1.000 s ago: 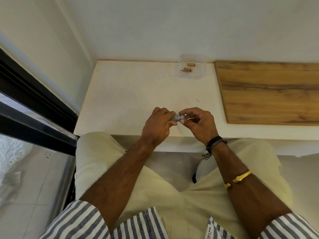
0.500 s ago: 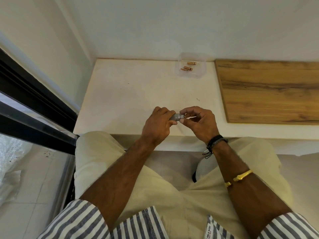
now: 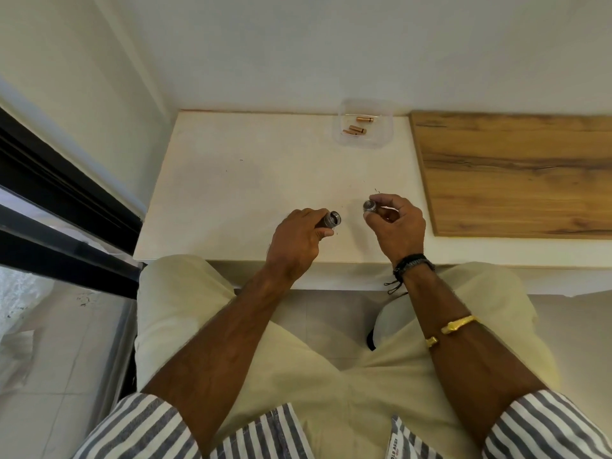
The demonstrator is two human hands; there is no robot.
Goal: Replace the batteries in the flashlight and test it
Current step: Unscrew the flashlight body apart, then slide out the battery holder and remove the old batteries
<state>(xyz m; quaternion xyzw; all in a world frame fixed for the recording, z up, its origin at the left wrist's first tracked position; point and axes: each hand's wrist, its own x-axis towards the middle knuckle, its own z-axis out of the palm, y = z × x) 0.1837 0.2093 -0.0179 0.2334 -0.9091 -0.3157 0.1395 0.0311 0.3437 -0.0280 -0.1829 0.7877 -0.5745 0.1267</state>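
White tabletop [image 3: 231, 180] against a pale wall carries a clear plastic container [image 3: 364, 140] holding three copper-coloured batteries [image 3: 357, 129], while nearer the front edge a left hand [image 3: 294, 240] wraps its fingers around the flashlight body [image 3: 331, 220] and a right hand [image 3: 397, 226] pinches its detached cap [image 3: 369, 205], the two parts held apart.

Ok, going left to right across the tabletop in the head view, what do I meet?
left hand → flashlight body → flashlight cap → right hand → wooden board.
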